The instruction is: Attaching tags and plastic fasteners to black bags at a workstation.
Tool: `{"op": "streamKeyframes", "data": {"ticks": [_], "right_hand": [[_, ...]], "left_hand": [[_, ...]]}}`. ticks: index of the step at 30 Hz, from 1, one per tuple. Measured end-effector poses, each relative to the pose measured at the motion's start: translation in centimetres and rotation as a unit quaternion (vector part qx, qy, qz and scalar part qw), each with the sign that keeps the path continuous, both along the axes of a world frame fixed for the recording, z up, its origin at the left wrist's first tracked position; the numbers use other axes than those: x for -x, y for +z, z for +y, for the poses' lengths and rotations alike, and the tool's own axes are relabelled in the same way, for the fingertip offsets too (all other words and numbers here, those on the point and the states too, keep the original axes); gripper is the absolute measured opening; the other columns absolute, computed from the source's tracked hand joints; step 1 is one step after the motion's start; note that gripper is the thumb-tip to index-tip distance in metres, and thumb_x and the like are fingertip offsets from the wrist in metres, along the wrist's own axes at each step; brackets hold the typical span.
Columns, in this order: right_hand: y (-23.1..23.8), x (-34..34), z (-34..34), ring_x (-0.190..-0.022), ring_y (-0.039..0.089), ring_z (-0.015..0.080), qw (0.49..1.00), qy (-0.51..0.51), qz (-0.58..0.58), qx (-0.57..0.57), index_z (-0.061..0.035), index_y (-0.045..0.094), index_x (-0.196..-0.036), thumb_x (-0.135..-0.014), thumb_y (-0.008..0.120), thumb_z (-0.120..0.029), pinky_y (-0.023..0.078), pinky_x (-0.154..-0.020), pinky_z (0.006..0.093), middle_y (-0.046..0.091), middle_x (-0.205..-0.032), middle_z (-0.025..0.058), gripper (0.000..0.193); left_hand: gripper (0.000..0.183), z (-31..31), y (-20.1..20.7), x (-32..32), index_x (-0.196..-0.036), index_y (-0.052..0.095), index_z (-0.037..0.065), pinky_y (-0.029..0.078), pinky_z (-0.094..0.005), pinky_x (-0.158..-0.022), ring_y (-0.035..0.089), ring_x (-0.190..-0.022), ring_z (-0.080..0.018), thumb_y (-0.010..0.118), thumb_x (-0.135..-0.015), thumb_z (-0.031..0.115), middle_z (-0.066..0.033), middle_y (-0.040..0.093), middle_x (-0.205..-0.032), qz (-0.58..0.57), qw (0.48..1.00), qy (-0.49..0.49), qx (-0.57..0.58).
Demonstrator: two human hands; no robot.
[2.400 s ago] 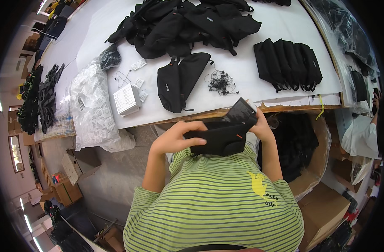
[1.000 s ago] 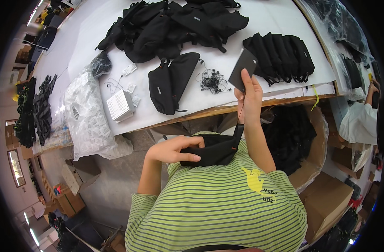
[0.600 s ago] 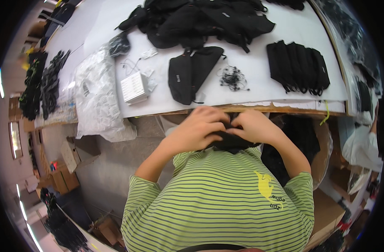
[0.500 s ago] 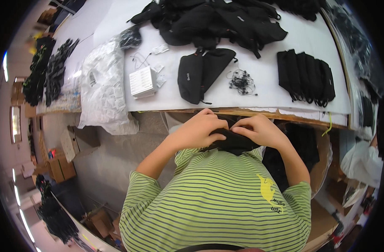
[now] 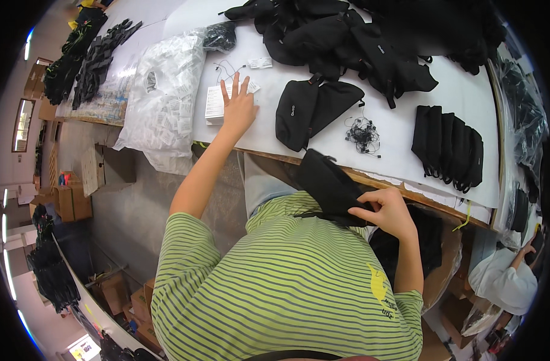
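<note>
Fingers spread, my left hand (image 5: 239, 109) is over a stack of white printed cards (image 5: 214, 106) near the table's front edge; whether it touches them I cannot tell. My right hand (image 5: 388, 209) pinches one end of a black fabric pouch (image 5: 330, 185), held tilted against my front below the table edge. Just beyond it on the table lies another black bag (image 5: 295, 115) with a flap folded out to the right. A tangle of thin black strings (image 5: 363, 136) sits to the right of that bag.
Several folded black pouches (image 5: 448, 147) stand in a row at the right. A heap of black bags (image 5: 341, 45) covers the back of the white table. Left of the cards lies a clear plastic sack (image 5: 165, 90) of white tags. Another person's white sleeve (image 5: 503, 280) shows at far right.
My left hand has let go of the black pouch and reached forward left to the white cards. My right hand keeps the pouch, which now hangs tilted. The whole view has shifted.
</note>
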State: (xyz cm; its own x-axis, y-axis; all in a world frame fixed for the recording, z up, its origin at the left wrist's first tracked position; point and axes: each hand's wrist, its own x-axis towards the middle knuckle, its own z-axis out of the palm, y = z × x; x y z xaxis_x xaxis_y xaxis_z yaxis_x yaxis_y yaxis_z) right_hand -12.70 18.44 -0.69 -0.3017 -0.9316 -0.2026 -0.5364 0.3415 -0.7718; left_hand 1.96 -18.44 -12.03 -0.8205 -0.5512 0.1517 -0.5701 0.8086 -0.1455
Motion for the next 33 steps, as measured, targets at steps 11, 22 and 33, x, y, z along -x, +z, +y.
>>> {"op": "streamKeyframes", "data": {"ticks": [11,22,33], "right_hand": [[2.7,1.0,-3.1,-0.050,0.054,0.0231,0.964,0.033,0.236,0.115,-0.0065,0.069,-0.076,-0.069,0.076,-0.020,0.040,-0.049,0.0333,0.056,-0.056,0.0075,0.017],[4.3,1.0,-4.5,-0.048,0.052,0.0204,0.925,-0.031,0.298,0.233,-0.0055,0.069,-0.078,-0.068,0.077,-0.014,0.038,-0.047,0.0314,0.058,-0.058,0.0057,0.015],[0.4,-1.0,-3.5,-0.049,0.035,0.0016,0.891,-0.335,0.018,0.306,-0.0045,0.065,-0.090,-0.089,0.062,-0.009,0.024,-0.046,0.0197,0.049,-0.060,-0.0050,0.006]], "left_hand": [[0.011,13.0,12.4,4.7,-0.090,0.069,0.008,0.040,-0.0398,-0.094,0.059,-0.091,-0.0224,0.068,-0.079,0.009,-0.0044,0.064,-0.086,0.405,0.830,-0.309,-0.228],[0.051,13.7,10.9,3.5,-0.123,0.051,0.005,0.031,-0.0374,-0.103,0.044,-0.119,-0.0233,0.071,-0.082,0.026,-0.0077,0.050,-0.129,0.567,0.743,-0.130,-0.331],[0.040,16.1,11.8,5.7,-0.114,0.057,0.001,0.050,-0.0308,-0.085,0.062,-0.097,-0.0179,0.074,-0.079,0.013,-0.0071,0.064,-0.105,0.521,0.308,0.047,-0.795]]}}
